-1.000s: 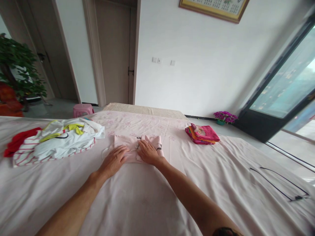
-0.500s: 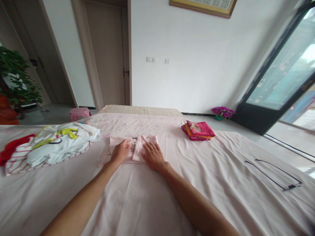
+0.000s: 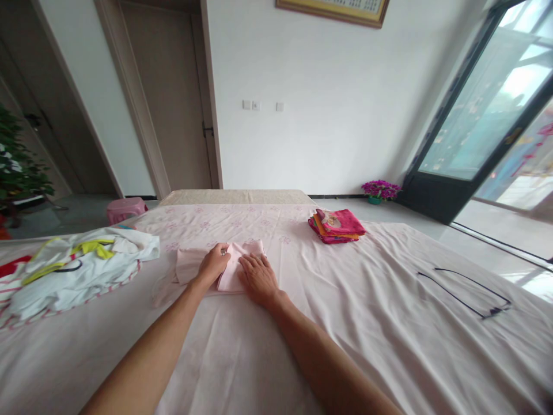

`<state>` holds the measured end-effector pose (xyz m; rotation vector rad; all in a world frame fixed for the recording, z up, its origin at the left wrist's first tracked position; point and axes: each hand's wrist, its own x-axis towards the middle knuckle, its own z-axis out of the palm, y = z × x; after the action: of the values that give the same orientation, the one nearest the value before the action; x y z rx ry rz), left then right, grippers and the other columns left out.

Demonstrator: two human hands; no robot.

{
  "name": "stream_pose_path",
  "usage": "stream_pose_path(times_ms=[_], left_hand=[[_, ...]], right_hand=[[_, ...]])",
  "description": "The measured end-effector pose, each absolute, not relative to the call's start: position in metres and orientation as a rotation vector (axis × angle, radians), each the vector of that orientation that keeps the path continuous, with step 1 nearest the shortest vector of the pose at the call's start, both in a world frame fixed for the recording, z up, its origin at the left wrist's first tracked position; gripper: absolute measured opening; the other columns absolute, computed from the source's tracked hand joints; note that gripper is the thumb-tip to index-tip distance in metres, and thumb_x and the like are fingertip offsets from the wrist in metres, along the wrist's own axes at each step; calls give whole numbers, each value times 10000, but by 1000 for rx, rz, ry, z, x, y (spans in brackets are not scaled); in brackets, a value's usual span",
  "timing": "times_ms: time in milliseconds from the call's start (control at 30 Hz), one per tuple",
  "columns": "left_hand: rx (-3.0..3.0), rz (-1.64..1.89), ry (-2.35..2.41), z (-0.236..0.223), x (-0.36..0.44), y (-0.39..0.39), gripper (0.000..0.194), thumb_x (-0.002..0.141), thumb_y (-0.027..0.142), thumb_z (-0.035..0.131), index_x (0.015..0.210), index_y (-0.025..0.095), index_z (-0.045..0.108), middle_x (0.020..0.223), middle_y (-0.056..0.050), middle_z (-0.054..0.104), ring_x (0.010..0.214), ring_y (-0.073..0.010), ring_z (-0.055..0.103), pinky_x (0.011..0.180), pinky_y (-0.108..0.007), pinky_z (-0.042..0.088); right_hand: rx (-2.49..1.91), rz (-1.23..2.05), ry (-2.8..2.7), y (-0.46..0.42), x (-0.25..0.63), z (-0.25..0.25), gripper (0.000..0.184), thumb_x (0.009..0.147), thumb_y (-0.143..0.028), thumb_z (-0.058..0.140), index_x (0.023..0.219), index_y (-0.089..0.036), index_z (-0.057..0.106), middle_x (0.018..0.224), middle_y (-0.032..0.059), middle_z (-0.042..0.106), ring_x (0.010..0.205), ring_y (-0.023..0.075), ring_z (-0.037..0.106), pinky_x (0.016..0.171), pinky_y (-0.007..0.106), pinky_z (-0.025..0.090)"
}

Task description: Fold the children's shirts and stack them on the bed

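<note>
A light pink garment (image 3: 188,266) lies partly folded on the bedsheet, its right part doubled over on itself. The exact kind of garment is hard to tell. My left hand (image 3: 213,264) pinches the left edge of the folded-over part between thumb and fingers. Over on the right, my right hand (image 3: 260,279) rests on the folded part with its fingers stretched out. Part of the cloth beneath both hands is hidden.
Rumpled white, yellow and red clothes (image 3: 95,268) lie at the left. A stack of folded pink and orange cloths (image 3: 339,226) sits to the right, with eyeglasses (image 3: 492,312) nearer the right edge. Beyond the bedsheet (image 3: 380,346) stands a pink stool (image 3: 127,208).
My left hand has moved onto the folded edge and now grips it, and the cloth there has lifted slightly. My right hand stays on the fold. The view has shifted a little right.
</note>
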<state>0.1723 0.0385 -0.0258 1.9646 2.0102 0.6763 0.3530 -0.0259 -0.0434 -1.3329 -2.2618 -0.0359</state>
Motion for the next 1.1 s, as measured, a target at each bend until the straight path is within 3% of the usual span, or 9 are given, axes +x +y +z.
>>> stream_pose_path(times_ms=[133,233,367,600,733,833,967,1100], left_hand=[[2010,650,2125,-22,170,25,346,863,301,488,1170,223,629,1048,-117,746,941,-293,703,789,-392,517],[2142,711,2155,-15,177,12,374,905,260,412,1210,192,619,1149,-167,699,1088,-334,643,930,-482,462],[2492,783,1897,-13,191,5,425,962,227,321,1297,200,580,1306,-113,635,1251,-239,546,1093,-379,368],[2675,637,1885,-53,190,9,440,961,387,421,1332,198,564,1430,-151,544,1304,-333,486,1084,-504,352],[2658,564,1927,-58,187,8,503,982,424,366,1397,178,510,1489,-161,480,1343,-332,446,1101,-504,325],[2641,537,1961,-53,189,5,520,989,436,351,1420,177,483,1512,-149,456,1362,-308,430,1111,-474,318],[2620,520,1949,-48,191,3,525,989,433,356,1430,172,471,1515,-155,451,1371,-310,423,1106,-476,325],[2545,621,1927,-46,198,3,519,988,410,373,1434,160,461,1513,-179,446,1386,-310,414,1116,-480,317]], right_hand=[[-1345,-15,-2256,-26,354,-44,455,1013,-443,392,1408,-240,491,1450,66,527,1415,248,356,1196,458,179],[-1362,7,-2247,-27,353,-46,483,1009,-469,393,1420,-233,485,1458,70,519,1436,259,322,1206,461,148],[-1383,43,-2228,-25,352,-47,482,1007,-471,399,1416,-236,495,1470,70,508,1446,262,305,1209,464,139],[-1646,185,-1903,-12,368,-42,475,914,-212,463,1380,-142,525,1480,149,472,1354,261,436,1109,372,346],[-1825,433,-1758,-1,383,-29,458,901,-294,482,1328,-141,545,1273,171,635,1163,274,596,945,356,448],[-1871,722,-1666,9,390,-18,395,870,-424,542,1128,-146,650,1050,142,717,1026,269,650,831,320,465],[-1668,1242,-1296,18,385,-13,196,711,-328,694,774,-144,668,690,55,670,757,226,652,667,277,464],[-1484,1436,-1115,17,378,-11,92,722,-230,603,744,-144,624,580,16,604,557,159,591,563,257,471]])
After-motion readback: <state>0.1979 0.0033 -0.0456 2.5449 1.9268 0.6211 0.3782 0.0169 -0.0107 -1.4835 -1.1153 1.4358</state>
